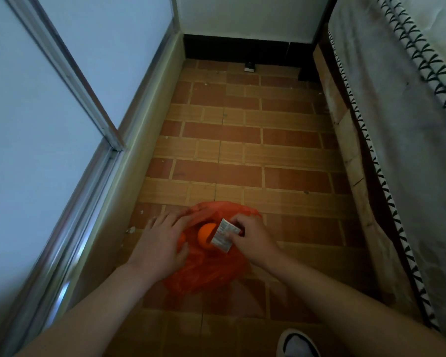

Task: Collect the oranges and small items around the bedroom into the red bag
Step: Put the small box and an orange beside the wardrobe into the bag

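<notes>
The red plastic bag (207,270) lies on the tiled floor between my arms. One orange (207,235) shows at its mouth, and part of a second orange (181,239) peeks out beside my left hand. My left hand (160,242) rests on the bag's left edge with its fingers spread. My right hand (251,234) pinches a small white printed packet (223,236) right over the bag's opening, touching the orange.
A narrow strip of brick-patterned floor (242,140) runs between a frosted sliding door (36,124) on the left and a bed with a patterned cover (397,124) on the right. A small dark object (249,67) lies by the far wall. My shoe (298,343) shows at the bottom.
</notes>
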`<state>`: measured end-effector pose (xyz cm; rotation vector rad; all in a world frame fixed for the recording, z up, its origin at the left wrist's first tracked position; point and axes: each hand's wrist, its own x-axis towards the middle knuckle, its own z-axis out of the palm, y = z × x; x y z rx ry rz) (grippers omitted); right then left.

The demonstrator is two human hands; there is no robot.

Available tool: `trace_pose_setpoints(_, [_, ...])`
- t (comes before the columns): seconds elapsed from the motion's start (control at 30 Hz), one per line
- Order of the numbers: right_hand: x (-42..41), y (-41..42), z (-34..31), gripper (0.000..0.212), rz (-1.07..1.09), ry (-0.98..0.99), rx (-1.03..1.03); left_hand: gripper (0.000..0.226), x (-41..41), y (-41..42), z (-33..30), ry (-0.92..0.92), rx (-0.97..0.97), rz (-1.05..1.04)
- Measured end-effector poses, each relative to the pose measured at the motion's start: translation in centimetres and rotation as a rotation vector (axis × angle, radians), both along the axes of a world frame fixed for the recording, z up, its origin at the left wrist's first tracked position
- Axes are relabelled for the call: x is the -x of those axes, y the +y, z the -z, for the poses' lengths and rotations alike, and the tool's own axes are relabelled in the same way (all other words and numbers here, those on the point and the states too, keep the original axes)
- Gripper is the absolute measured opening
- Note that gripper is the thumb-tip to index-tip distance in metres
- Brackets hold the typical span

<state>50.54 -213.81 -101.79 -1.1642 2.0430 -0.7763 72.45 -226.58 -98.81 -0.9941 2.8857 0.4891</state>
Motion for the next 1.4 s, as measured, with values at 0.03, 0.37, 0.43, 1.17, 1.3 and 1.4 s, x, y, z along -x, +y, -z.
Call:
trace_pose_setpoints(0.03, [-0.5,-0.2,0.4,0.018,-0.031,0.000,-0.033,0.065,-0.5,-0.1,0.1,-0.025,-0.004,-0.005])
trace_pose_setpoints(0.37, [-3.4,-2.4,1.6,0.025,-0.227,0.116,-0.157,0.060,-4.1,-1.0,-0.2,-0.032,-0.031,-0.038])
trace_pose_setpoints(0.43, [-3.3,-2.3,1.5,0.025,-0.209,0.119,-0.142,0.057,-4.3,-1.0,-0.1,-0.007,-0.031,-0.030])
trace_pose_setpoints(1.17, [2.8,-0.2,3.3,0.023,0.190,0.075,-0.095,0.029,-0.9,1.0,0.4,-0.037,-0.042,0.258])
trace_pose_setpoints(1.3, [2.6,-0.4,2.6,0.012,0.187,0.070,-0.046,0.010,-0.1,0.6,0.4,0.111,0.037,0.220])
trace_pose_setpoints(1.4, [2.5,-0.3,2.3,0.011,0.195,0.049,-0.007,0.014,0.2,0.3,0.1,0.151,0.023,0.185])
